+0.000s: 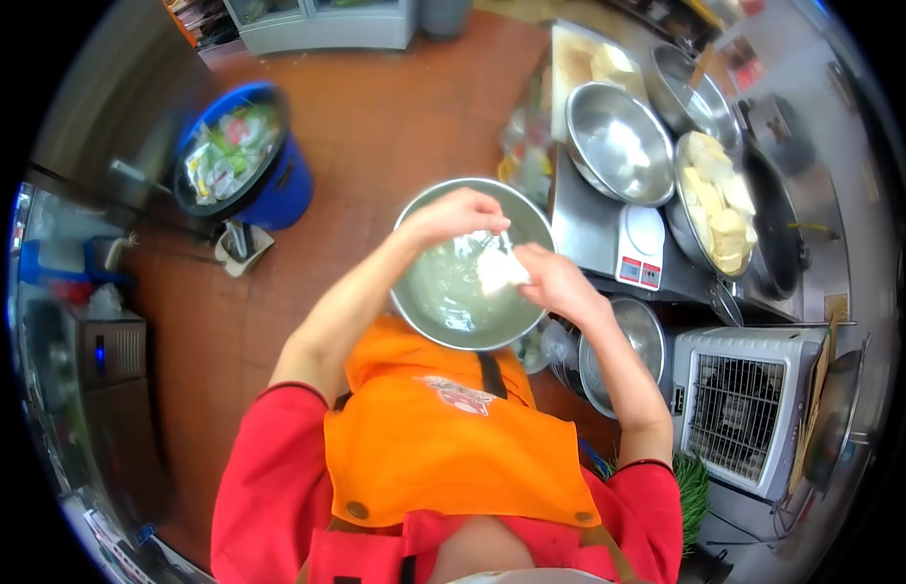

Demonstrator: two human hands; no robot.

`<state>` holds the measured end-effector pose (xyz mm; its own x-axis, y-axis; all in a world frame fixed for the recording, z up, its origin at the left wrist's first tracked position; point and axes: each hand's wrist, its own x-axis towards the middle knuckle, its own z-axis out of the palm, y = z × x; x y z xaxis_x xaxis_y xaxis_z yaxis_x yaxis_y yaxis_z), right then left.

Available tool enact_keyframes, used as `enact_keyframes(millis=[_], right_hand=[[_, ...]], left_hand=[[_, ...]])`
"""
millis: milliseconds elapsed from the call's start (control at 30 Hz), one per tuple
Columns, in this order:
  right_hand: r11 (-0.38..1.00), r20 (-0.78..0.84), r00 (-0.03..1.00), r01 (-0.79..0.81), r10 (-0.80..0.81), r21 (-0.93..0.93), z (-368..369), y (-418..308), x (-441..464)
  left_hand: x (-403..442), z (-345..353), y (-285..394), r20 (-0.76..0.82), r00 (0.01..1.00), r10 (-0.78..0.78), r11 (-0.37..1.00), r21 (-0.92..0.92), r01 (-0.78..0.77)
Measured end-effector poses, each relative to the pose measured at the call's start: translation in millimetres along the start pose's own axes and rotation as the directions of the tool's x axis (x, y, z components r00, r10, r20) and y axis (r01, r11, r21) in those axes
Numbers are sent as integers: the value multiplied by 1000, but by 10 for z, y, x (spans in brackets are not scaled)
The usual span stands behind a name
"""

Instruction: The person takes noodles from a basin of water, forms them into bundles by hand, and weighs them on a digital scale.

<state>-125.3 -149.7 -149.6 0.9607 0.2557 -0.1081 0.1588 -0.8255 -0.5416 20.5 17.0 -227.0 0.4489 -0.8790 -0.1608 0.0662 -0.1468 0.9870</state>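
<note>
A large metal bowl [425, 310] with clear, shiny liquid in it is in front of my apron. Over the bowl, my right hand [560, 282] grips a small white thing [497, 273], blurred and too bright to name; it could be a packet or a soft piece. My left hand [461, 216] reaches in from the other side with its fingers pinched at a thin white strip that runs up from that thing. Both hands are above the liquid.
On the right, a steel counter holds an empty metal bowl [620, 143], a white scale [642, 243] and a bowl of pale yellow chunks [718, 209]. Below is a grey fan heater-like unit [745, 409]. A blue bin [279, 190] with waste stands left on the tiled floor [375, 107].
</note>
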Motion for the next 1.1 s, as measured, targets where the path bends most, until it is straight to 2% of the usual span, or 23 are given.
enact_keyframes(millis=[33, 67, 100, 133, 167, 200, 267, 300, 400, 467, 533, 567, 600, 633, 667, 700, 733, 800, 833, 867, 967, 1000, 1100], right_hand=[[988, -61, 998, 14, -4, 153, -84, -22, -2], [953, -127, 992, 32, 7, 302, -147, -38, -4], [877, -93, 981, -109, 172, 468, -219, -29, 35], [903, -157, 954, -176, 254, 391, -259, 52, 58], [921, -157, 937, -259, 313, 290, -292, 121, 95], [920, -159, 914, -342, 372, 189, -293, 186, 119], [898, -113, 894, -439, 434, -22, -104, 372, 174], [871, -90, 880, -474, 466, -127, 33, 456, 193], [878, -1, 907, -409, 422, -249, 379, 547, 126], [931, -4, 967, -247, 255, -269, 480, 498, 18], [992, 30, 992, -125, 126, -35, 193, 132, -31], [985, 7, 992, -123, 123, 122, 45, -27, -58], [953, -13, 992, -113, 122, 280, -55, -109, -50], [911, 20, 960, -270, 278, 310, -114, -55, -37], [810, -81, 959, -181, 270, 558, -2, 202, -23], [711, -83, 951, -162, 297, 684, -69, 209, -49], [588, -75, 941, -144, 331, 796, -137, 223, -48], [565, -12, 937, -199, 348, 801, -106, 423, -91], [544, -33, 937, -173, 347, 821, -57, 459, -88], [561, -21, 911, -237, 413, 793, -19, 497, -58], [814, -175, 910, -234, 375, 531, 157, 646, 114], [877, -219, 907, -249, 361, 412, 184, 615, 160], [956, -285, 914, -269, 291, 114, 254, 587, 242]], left_hand=[[40, 4, -25, 13, 1000, 0, 986, -165, 2], [59, 160, -77, 27, 999, -34, 871, -490, 43], [18, 273, -73, -7, 998, -55, 854, -519, 43], [-7, 378, -59, -37, 997, -74, 836, -547, 41], [-29, 450, -31, -47, 988, -146, 884, -455, 109], [-75, 516, 53, -46, 992, -114, 969, -228, 100], [-198, 627, 204, -30, 998, -56, 968, 245, 62], [-182, 672, 77, -13, 1000, 5, 943, 332, -1], [-102, 534, 267, 94, 996, -4, 873, 485, -42], [6, 320, 278, 104, 995, 0, 919, 393, -41], [90, 130, 254, 119, 993, -7, 954, 299, -29], [189, 100, 3, 126, 992, -17, 1000, 17, 15], [189, 142, 37, 111, 992, -55, 977, -200, 76], [178, 282, 75, 23, 998, -51, 921, -385, 56], [156, 394, 88, -58, 996, -73, 828, -560, 28], [214, 356, -86, 54, 993, -107, 828, -549, 119], [184, 412, -26, 22, 992, -122, 838, -533, 115], [161, 474, -22, -47, 998, -52, 962, -272, 38], [135, 478, 66, -51, 998, -34, 999, 7, 35], [86, 543, 99, -61, 998, -24, 996, 81, 29], [119, 598, 134, -79, 996, -51, 913, 401, 79], [131, 617, 87, -71, 997, -9, 889, 456, 40], [101, 637, 31, -35, 996, 77, 812, 582, -42]])
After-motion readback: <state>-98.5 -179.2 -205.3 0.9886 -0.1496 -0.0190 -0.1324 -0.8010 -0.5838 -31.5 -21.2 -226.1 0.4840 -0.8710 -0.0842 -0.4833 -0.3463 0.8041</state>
